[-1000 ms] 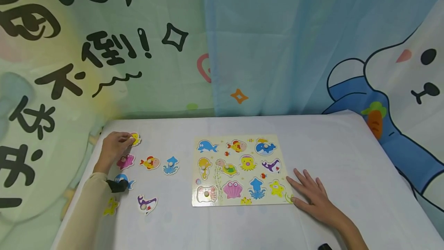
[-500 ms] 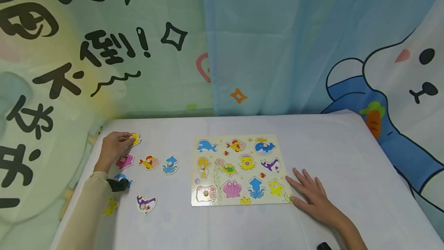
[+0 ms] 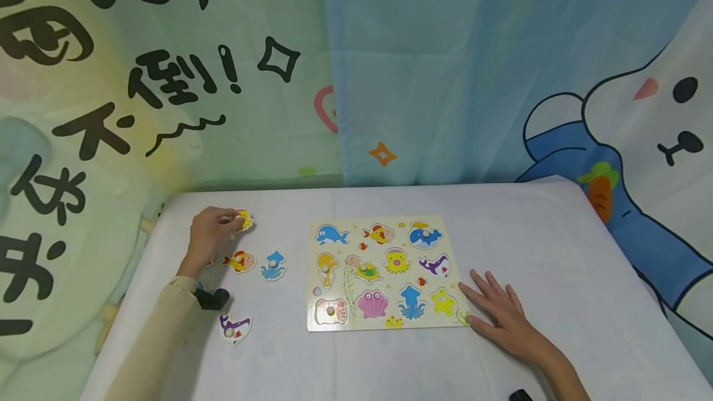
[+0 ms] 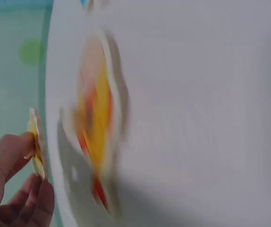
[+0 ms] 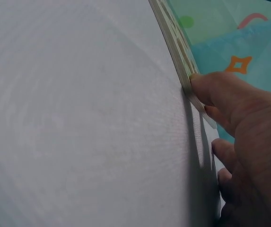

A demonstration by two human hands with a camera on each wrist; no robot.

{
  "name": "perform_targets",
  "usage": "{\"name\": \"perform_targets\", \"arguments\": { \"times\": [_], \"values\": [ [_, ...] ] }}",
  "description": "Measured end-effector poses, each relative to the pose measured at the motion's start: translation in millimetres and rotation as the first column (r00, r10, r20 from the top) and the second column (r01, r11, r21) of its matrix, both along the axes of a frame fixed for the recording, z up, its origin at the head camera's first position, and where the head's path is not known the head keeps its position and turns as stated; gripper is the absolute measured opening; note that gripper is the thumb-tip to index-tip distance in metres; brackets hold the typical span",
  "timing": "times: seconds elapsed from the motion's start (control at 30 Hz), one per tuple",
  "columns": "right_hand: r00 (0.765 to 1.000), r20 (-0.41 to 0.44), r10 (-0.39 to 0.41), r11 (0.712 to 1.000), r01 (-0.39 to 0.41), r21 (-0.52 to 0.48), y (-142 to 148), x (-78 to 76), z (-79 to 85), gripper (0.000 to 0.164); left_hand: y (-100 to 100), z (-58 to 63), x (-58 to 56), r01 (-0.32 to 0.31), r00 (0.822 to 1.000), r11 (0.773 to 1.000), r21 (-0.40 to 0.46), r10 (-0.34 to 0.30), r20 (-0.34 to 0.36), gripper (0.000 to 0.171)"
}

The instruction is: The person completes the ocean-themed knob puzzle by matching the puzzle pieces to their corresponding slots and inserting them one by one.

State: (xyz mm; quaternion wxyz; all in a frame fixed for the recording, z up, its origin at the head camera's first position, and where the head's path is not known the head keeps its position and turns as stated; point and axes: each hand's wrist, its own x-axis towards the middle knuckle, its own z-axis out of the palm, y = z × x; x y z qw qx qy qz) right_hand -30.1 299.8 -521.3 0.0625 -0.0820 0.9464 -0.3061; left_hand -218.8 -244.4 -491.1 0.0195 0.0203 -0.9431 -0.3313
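My left hand [image 3: 208, 234] pinches a small yellow puzzle piece [image 3: 246, 219] near the far left of the table. In the left wrist view thumb and fingers hold this yellow piece [image 4: 36, 146] edge-on, so its full picture is hidden. Just below the hand lies a red-and-yellow fish piece [image 3: 241, 261], blurred in the left wrist view. My right hand [image 3: 504, 320] lies spread at the right edge of the puzzle board [image 3: 353, 277]. Its thumb [image 5: 211, 87] touches the board's corner in the right wrist view.
A blue squid piece [image 3: 273, 266] and a purple whale piece [image 3: 235, 328] lie left of the board. My left sleeve [image 3: 156, 333] covers other pieces. The board shows several sea-animal pictures. A printed curtain [image 3: 412, 79] hangs behind the white table [image 3: 529, 234].
My left hand has moved right with the yellow piece, away from its spot at the far left. The arm now covers the pink, blue and star pieces. My right hand stays put.
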Motion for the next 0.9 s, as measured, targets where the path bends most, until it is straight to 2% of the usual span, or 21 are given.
{"name": "perform_targets", "arguments": {
  "times": [0.2,0.27,0.43,0.57,0.77,0.9],
  "values": [
    [1.0,-0.013,0.004,1.0,-0.004,0.0,1,1.1,-0.7,0.057,44,11.8,5.2,0.073,0.996,0.997,0.007,-0.073,0.049,0.032],
    [1.0,-0.011,0.005,1.0,-0.005,0.0,1,1.0,-0.1,0.057,60,13.4,7.7,0.092,0.993,0.995,0.037,-0.094,0.071,0.031],
    [1.0,-0.009,0.007,1.0,-0.007,0.002,1,0.7,0.7,0.057,98,14.1,13.1,0.178,0.983,0.984,0.033,-0.179,0.049,0.027],
    [1.0,-0.023,0.007,1.0,-0.007,0.005,1,1.0,0.6,0.057,126,12.8,15.4,0.282,0.959,0.959,-0.007,-0.282,-0.009,0.023],
    [0.998,-0.053,0.015,1.0,-0.014,0.012,1,0.7,0.6,0.056,166,11.0,21.7,0.376,0.927,0.927,-0.003,-0.376,-0.008,0.021],
    [0.999,-0.038,0.012,1.0,-0.011,0.01,1,0.7,0.6,0.056,193,8.9,29.2,0.458,0.888,0.888,-0.044,-0.459,-0.037,0.021]
  ]
}}
